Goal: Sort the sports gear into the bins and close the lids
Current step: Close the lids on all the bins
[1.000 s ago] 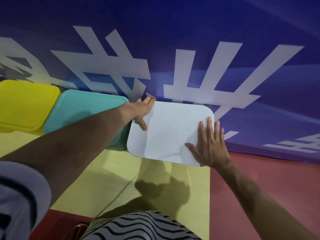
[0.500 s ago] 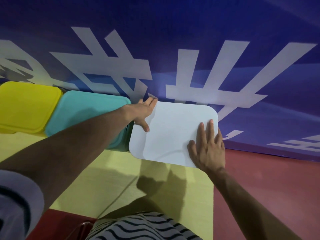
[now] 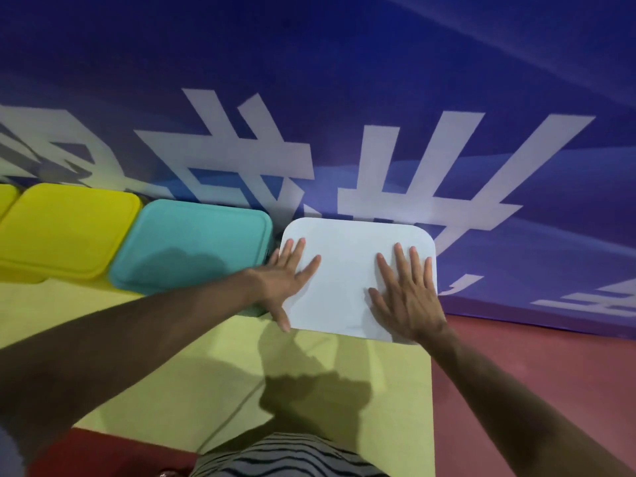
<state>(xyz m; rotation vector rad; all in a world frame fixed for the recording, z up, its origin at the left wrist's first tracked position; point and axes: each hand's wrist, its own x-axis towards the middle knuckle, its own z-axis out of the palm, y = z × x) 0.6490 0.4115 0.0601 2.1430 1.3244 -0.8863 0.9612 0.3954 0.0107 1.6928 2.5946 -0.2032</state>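
Head view. Both hands lie flat on the white lid (image 3: 347, 270), palms down, fingers spread and extended; nothing is clasped. The left hand (image 3: 287, 277) sits at the lid's left edge: its fingers rest on the lid surface, while the thumb hangs past the near-left corner, off the lid, over the yellow-green floor mat (image 3: 213, 359). The right hand (image 3: 407, 294) presses the lid's near-right part, all fingers on the surface, the little finger close to the right edge, the heel of the hand at the near edge.

The white lid lies level, covering its bin completely; the bin body is not visible. To its left, just beside it, stands the teal bin (image 3: 192, 246) with its lid on, then the yellow bin (image 3: 65, 228), also lidded, touching the teal one. A sliver of another yellow lid (image 3: 6, 197) shows at the left frame edge. All stand in a row against the blue banner (image 3: 378, 80) with large white characters. The red floor (image 3: 537, 366) lies right of the mat. Striped clothing (image 3: 285, 459) shows at bottom centre.
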